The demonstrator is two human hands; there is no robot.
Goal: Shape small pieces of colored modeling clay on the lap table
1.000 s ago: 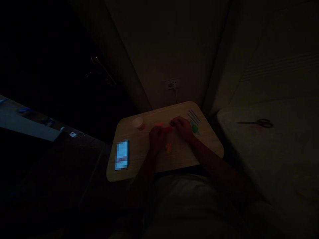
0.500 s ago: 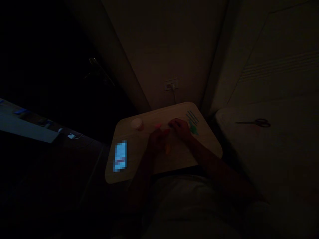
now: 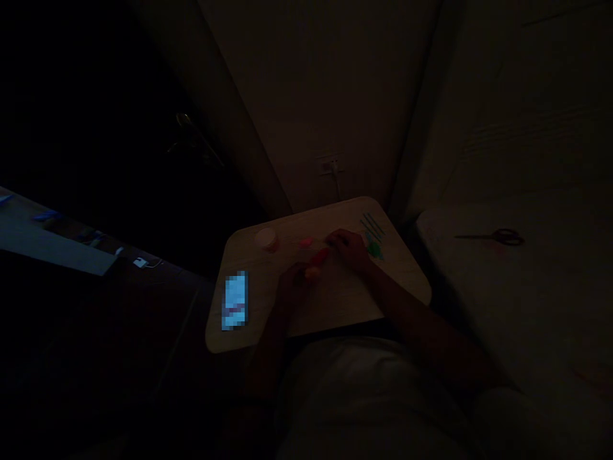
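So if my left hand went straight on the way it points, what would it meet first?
Likely the small orange lump, right by your left hand; it's too dark to tell whether they touch. The oblong red piece lies just beyond.

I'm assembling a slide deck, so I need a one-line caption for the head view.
In dim light, the left hand is at an orange piece, the right near a red piece.
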